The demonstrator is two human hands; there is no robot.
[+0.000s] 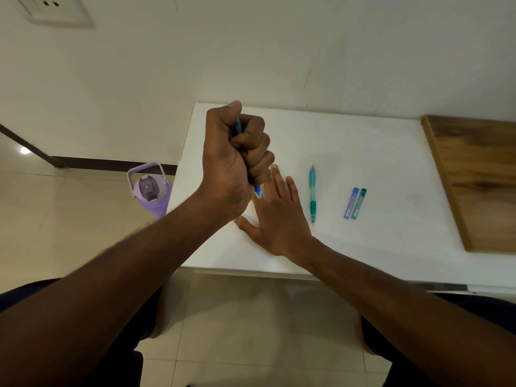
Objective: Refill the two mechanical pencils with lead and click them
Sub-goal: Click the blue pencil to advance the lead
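Observation:
My left hand [234, 160] is fisted around a blue mechanical pencil [257, 190], held upright above the white table [377, 152]. My thumb sits on the pencil's top end and its tip pokes out below the fist. My right hand [279, 219] lies flat on the table, fingers spread, just under the pencil tip. A teal mechanical pencil [312, 192] lies on the table to the right of my hands. Further right, a blue lead case [350, 203] and a teal lead case [359, 203] lie side by side.
A wooden board [474, 180] lies on the table's right end. A purple water bottle [150, 191] stands on the tiled floor by the table's left edge. A wall rises behind the table, with a socket [53, 9] at top left.

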